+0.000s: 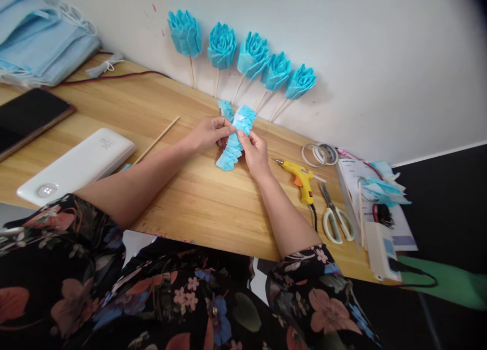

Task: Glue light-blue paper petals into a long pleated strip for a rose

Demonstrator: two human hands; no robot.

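Observation:
Between my two hands is a blue folded fabric strip point(231, 149), pleated along its length and held slanting above the table. My left hand point(215, 132) pinches the strip near its middle, thumb and forefinger together. On the other side my right hand point(254, 149) is closed on it too, the thumb pressing on top. A further pleated piece point(225, 109) shows behind the left fingers; whether it is part of the same strip I cannot tell. Several blue fabric flowers point(222, 45) on thin sticks lean against the wall just beyond my hands.
A yellow glue gun point(300, 178), scissors point(335, 215) and tape rolls point(321, 154) lie to the right, near a power strip point(382, 251). On the left are a wooden stick point(158, 138), a white power bank point(78, 165), a phone point(32, 120) and stacked blue face masks point(41, 40).

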